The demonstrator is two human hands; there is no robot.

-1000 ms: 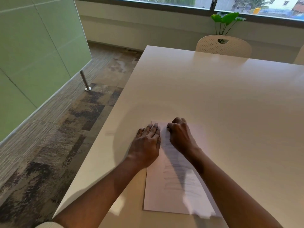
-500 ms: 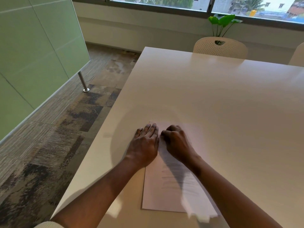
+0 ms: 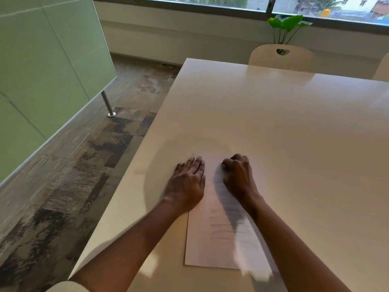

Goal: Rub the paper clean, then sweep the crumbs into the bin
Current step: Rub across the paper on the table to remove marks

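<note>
The right hand has swung back out toward 3 o'clock. Half a second ago it was pulled in tight against the left hand, and a second ago it sat roughly where it is now, so it has made one full side-to-side stroke across the top of the paper. A bare strip of sheet shows between the two hands again.

The left hand has not shifted. It lies flat, fingers straight and together, pressing the sheet's upper left edge at 9 o'clock and overhanging onto the tabletop. The right hand is curled knuckles-up into a loose fist, fingertips down on the sheet. Whether an eraser is pinched underneath I cannot tell, since the fingers hide it.

The paper lies lengthwise at 6 o'clock of the view, near the tabletop's left edge, its near end toward the person. Faint grey pencil lines cross its middle, toward 6 o'clock from the hands and partly under the right forearm's shadow.

My reading is that the rubbing is under way but working only the top band, so the marked middle is yet to be cleaned. No crumbs can be made out and no bin is in view — sweeping looks some way off.
</note>
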